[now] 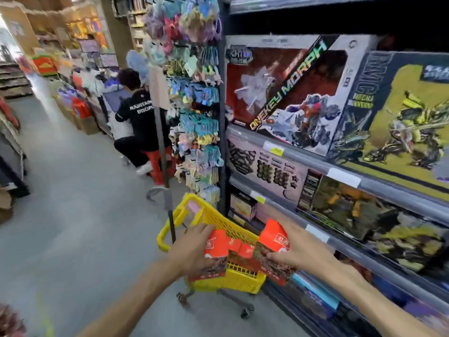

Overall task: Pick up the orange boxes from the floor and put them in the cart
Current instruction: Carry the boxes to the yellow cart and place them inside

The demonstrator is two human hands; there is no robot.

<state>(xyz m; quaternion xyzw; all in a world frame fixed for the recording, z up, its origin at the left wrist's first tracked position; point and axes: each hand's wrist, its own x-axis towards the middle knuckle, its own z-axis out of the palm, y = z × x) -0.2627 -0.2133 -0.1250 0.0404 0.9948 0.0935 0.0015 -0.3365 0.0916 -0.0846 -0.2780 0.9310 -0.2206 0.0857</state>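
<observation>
A small yellow plastic cart [233,280] stands on the floor beside the toy shelves. My left hand [192,249] grips one orange box [215,251] over the cart's left side. My right hand [294,251] holds a second orange box [273,242] above the cart's right rim. More orange boxes [240,251] lie inside the cart between the two held ones. Both arms reach forward from the bottom of the view.
Shelves of large toy boxes [340,142] run along the right, close to the cart. A rack of hanging trinkets [194,105] and a thin pole [165,166] stand just behind the cart. A person [143,117] sits on a red stool further up the grey aisle floor [73,215].
</observation>
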